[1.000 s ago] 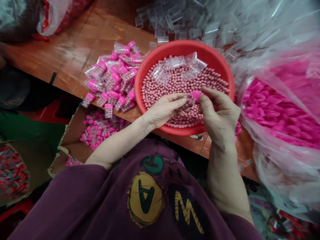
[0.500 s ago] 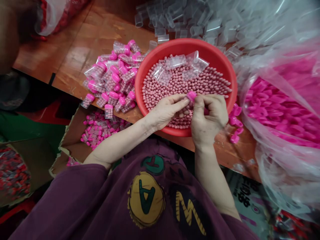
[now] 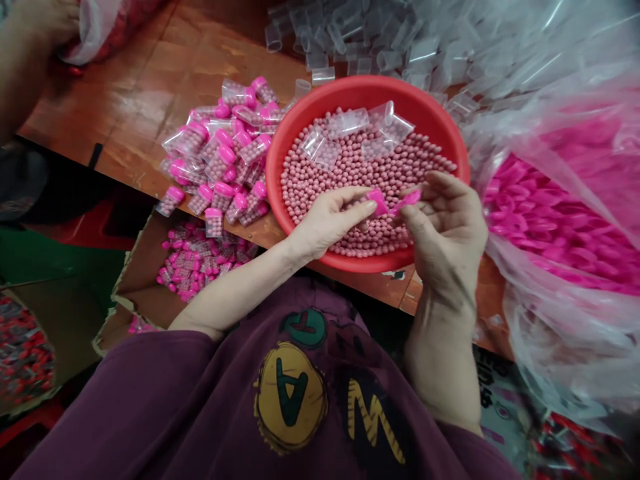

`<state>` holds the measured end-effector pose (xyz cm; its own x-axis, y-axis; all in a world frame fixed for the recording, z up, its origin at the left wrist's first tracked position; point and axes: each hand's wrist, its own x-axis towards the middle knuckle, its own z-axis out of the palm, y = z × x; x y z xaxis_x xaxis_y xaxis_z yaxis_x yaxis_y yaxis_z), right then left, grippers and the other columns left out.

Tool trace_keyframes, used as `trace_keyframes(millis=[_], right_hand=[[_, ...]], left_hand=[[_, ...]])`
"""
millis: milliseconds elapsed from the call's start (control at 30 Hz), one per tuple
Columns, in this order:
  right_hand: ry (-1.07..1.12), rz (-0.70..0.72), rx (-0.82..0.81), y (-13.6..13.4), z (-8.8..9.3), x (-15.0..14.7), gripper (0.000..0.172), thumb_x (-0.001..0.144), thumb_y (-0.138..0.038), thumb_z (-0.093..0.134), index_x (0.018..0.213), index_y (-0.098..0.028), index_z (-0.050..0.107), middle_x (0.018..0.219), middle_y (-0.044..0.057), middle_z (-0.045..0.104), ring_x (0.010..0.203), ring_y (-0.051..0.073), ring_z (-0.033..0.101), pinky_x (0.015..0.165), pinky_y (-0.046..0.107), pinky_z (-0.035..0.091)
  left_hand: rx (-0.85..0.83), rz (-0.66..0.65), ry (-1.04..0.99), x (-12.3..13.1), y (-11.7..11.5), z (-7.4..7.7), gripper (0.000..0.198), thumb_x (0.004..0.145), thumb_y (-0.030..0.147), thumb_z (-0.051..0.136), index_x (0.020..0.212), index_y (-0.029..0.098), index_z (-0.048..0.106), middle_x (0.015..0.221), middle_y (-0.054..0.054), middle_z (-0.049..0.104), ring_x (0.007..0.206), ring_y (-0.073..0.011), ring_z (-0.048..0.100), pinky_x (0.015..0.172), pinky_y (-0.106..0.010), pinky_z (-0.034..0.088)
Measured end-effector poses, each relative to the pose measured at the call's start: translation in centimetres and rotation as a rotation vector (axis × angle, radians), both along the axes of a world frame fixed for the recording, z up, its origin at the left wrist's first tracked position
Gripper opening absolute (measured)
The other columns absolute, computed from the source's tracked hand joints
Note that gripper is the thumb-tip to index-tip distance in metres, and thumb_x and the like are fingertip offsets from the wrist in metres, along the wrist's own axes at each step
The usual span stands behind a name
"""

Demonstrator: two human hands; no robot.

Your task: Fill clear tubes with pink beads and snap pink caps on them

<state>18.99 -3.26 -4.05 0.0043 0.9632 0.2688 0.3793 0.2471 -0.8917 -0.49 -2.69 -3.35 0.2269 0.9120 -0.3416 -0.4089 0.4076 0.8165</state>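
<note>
A red bowl [image 3: 447,137] full of small pink beads [image 3: 350,175] stands on the wooden table in front of me. Over its near side, my left hand [image 3: 327,220] pinches a small clear tube with a pink cap [image 3: 376,200] on it. My right hand [image 3: 445,230] is closed round another pink cap [image 3: 409,198] just to the right of the tube. A few empty clear tubes [image 3: 350,123] lie on the beads at the far side of the bowl.
A heap of filled, pink-capped tubes [image 3: 220,157] lies left of the bowl, with more in a cardboard box [image 3: 200,260] below the table edge. A clear bag of pink caps [image 3: 555,213] sits at right. Empty clear tubes [image 3: 360,40] lie behind. Another person's arm [image 3: 25,53] is top left.
My right hand has come off the capped tube and moved a little right, now holding a separate pink cap. The other person's arm has come into view at top left.
</note>
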Motion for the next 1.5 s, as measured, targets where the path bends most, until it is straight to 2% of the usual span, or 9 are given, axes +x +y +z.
trace_keyframes(millis=[133,267,700,900,1000,1100,1167,1300,1500], right_hand=[[-0.174,0.050,0.039,-0.5,-1.0,-0.9,0.047,0.103,-0.056,0.078,0.143,-0.032,0.072,0.126,0.010,0.078,0.116,0.031,0.077,0.106,0.056,0.069],[-0.517,0.053,0.126,-1.5,-1.8,-2.7,0.081,0.090,-0.044,0.089,0.161,-0.020,0.059,0.148,0.023,0.070,0.140,0.045,0.068,0.123,0.072,0.057],[-0.645,-0.011,0.278,-1.4,-1.5,-5.7,0.064,0.100,-0.050,0.074,0.150,-0.011,0.065,0.119,0.023,0.076,0.112,0.044,0.072,0.102,0.067,0.060],[-0.601,0.406,0.154,3.2,0.6,-6.1,0.072,0.110,-0.043,0.066,0.171,-0.008,0.049,0.145,0.026,0.075,0.132,0.041,0.073,0.112,0.058,0.063],[-0.841,0.288,0.081,8.0,1.3,-4.6,0.048,0.114,-0.027,0.049,0.156,-0.011,0.066,0.150,0.028,0.073,0.137,0.045,0.069,0.118,0.066,0.057],[-1.054,0.251,-0.016,11.5,1.0,-3.6,0.050,0.112,-0.013,0.035,0.145,-0.012,0.072,0.155,0.028,0.071,0.139,0.046,0.068,0.115,0.068,0.056],[-1.120,0.282,-0.061,12.3,0.7,-3.6,0.051,0.112,-0.011,0.031,0.140,-0.010,0.074,0.150,0.028,0.074,0.137,0.043,0.069,0.114,0.062,0.057],[-1.149,0.231,-0.112,11.9,0.5,-3.6,0.053,0.113,-0.013,0.033,0.152,-0.005,0.067,0.145,0.030,0.076,0.128,0.041,0.076,0.107,0.057,0.062],[-0.952,0.244,-0.160,10.7,-0.5,-2.1,0.049,0.104,-0.009,0.048,0.148,-0.006,0.070,0.134,0.027,0.081,0.123,0.039,0.080,0.107,0.052,0.063]], left_hand=[[0.011,-0.031,0.018,0.0,0.1,-0.4,0.028,0.089,0.036,0.100,0.107,0.017,0.089,0.106,-0.005,0.087,0.110,-0.0205,0.080,0.108,-0.036,0.061],[-0.005,-0.002,0.031,0.2,0.3,-0.6,0.031,0.085,0.039,0.102,0.102,0.016,0.090,0.106,-0.007,0.089,0.116,-0.0233,0.081,0.113,-0.038,0.062],[0.044,0.075,0.126,-0.2,-0.4,-0.4,0.039,0.097,0.029,0.089,0.133,0.019,0.078,0.118,-0.007,0.087,0.115,-0.0214,0.082,0.109,-0.035,0.065],[0.397,0.277,0.617,-8.9,1.3,-0.1,0.042,0.100,0.038,0.082,0.138,0.021,0.079,0.123,-0.008,0.086,0.110,-0.0227,0.082,0.108,-0.041,0.067],[0.512,0.556,0.990,-15.3,3.3,0.0,0.047,0.103,0.046,0.078,0.146,0.027,0.074,0.133,-0.009,0.083,0.128,-0.0294,0.079,0.121,-0.052,0.063],[0.630,0.667,1.308,-17.9,4.9,0.6,0.051,0.097,0.039,0.083,0.147,0.031,0.075,0.157,-0.011,0.075,0.158,-0.0368,0.062,0.143,-0.060,0.042],[0.680,0.580,1.313,-16.4,5.6,1.0,0.047,0.098,0.036,0.082,0.144,0.030,0.075,0.159,-0.011,0.074,0.159,-0.0359,0.061,0.143,-0.059,0.041],[0.584,0.110,0.990,-8.9,6.9,0.7,0.027,0.103,0.029,0.069,0.125,0.019,0.082,0.126,-0.010,0.085,0.125,-0.0263,0.078,0.116,-0.044,0.061],[0.540,-0.342,1.063,-2.1,9.6,-0.5,0.026,0.090,0.007,0.065,0.067,0.019,0.062,0.070,-0.002,0.063,0.082,-0.0196,0.064,0.086,-0.035,0.052]])
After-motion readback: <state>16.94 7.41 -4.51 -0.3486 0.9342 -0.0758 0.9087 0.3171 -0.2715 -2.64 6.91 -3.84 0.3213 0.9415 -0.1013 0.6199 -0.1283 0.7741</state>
